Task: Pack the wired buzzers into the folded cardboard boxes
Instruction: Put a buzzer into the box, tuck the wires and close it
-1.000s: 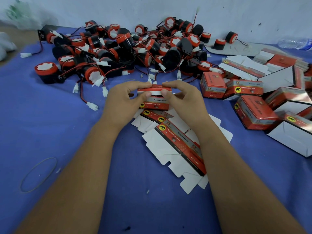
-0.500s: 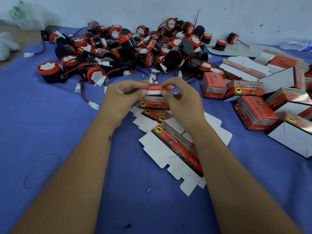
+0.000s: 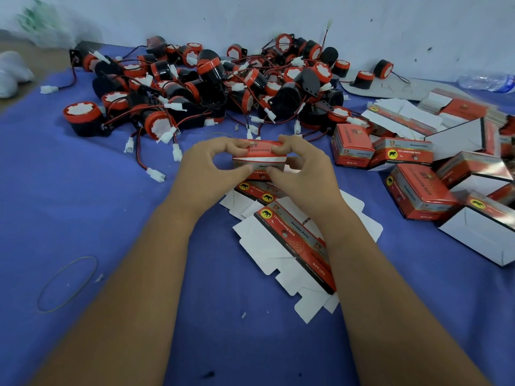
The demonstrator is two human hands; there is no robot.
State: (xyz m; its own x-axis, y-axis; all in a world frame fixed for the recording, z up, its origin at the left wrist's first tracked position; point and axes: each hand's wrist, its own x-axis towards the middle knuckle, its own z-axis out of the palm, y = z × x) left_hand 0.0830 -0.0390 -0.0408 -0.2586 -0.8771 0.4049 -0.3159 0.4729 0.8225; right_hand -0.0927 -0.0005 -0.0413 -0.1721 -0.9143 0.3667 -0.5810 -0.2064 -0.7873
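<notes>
Buzzers (image 3: 211, 87), black-bodied with red caps and red-black leads ending in white plugs, lie heaped at the far side of the blue cloth (image 3: 83, 218), against the pale wall. None sits in either hand.

Left hand (image 3: 207, 171) and right hand (image 3: 301, 174) meet over the middle of the cloth, both gripping one red cardboard box (image 3: 259, 160). Fingers of each hand curl over the box's upper edge, thumbs pressed on its near face; the top flap stands slightly ajar, a white strip showing along the seam. Whether anything is inside the box cannot be told.

Flat unfolded cartons (image 3: 295, 246), white side and red printed strip showing, lie just below the hands, partly under the right forearm.

Folded boxes (image 3: 418, 196) cluster at the right; several show elephant logos, some tipped on their sides with white bottoms facing out.

Rubber band (image 3: 67, 284) lies alone at lower left, well apart from everything. Clear plastic bottle (image 3: 487, 80) rests at far right by the wall.
</notes>
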